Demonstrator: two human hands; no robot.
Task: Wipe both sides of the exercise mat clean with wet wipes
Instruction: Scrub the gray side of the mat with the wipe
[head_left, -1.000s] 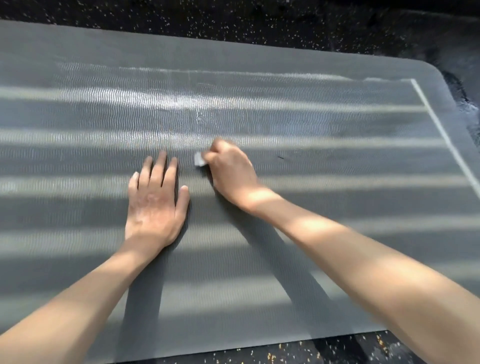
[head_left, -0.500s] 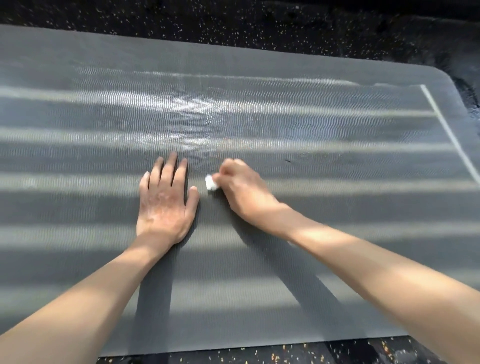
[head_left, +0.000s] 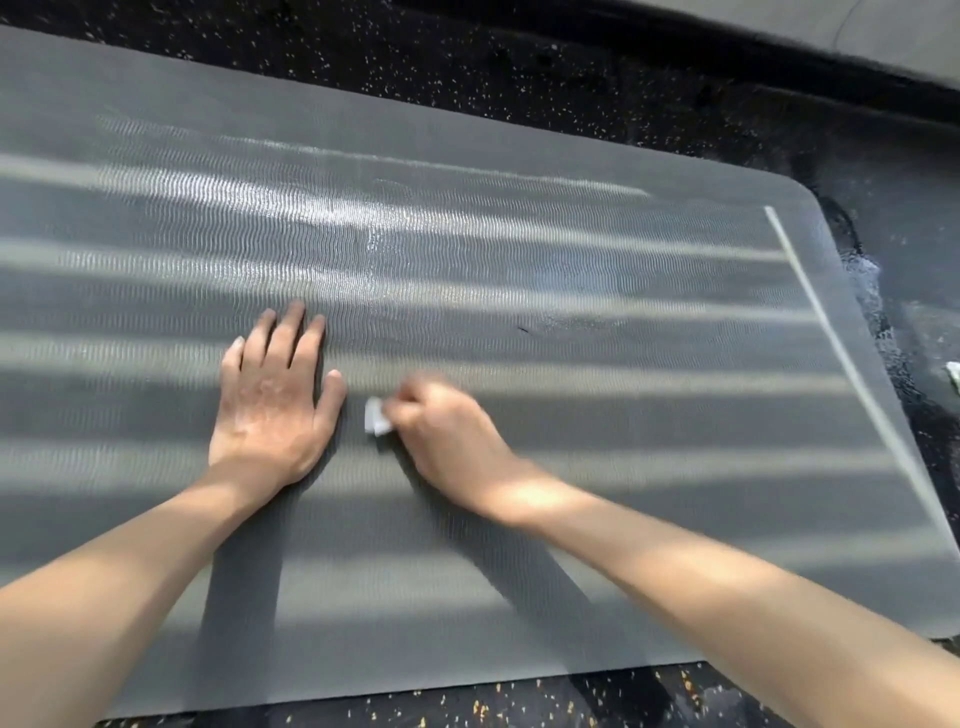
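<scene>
A grey ribbed exercise mat (head_left: 623, 291) lies flat on the floor and fills most of the view, striped with sunlight and shadow. Its far middle part glistens wet. My left hand (head_left: 272, 402) lies flat on the mat, palm down, fingers apart. Just right of it, my right hand (head_left: 447, 436) presses a small crumpled white wet wipe (head_left: 376, 415) onto the mat; only the wipe's left end shows past my fingers.
Black speckled rubber floor (head_left: 519, 67) surrounds the mat. A pale line (head_left: 841, 353) runs along the mat's right end. A small white scrap (head_left: 953, 374) lies on the floor at the right edge. A grey surface (head_left: 883, 31) shows top right.
My right hand has dragged the wipe toward me across the mat, past the thumb of my left hand. My left hand has stayed pressed flat in place.
</scene>
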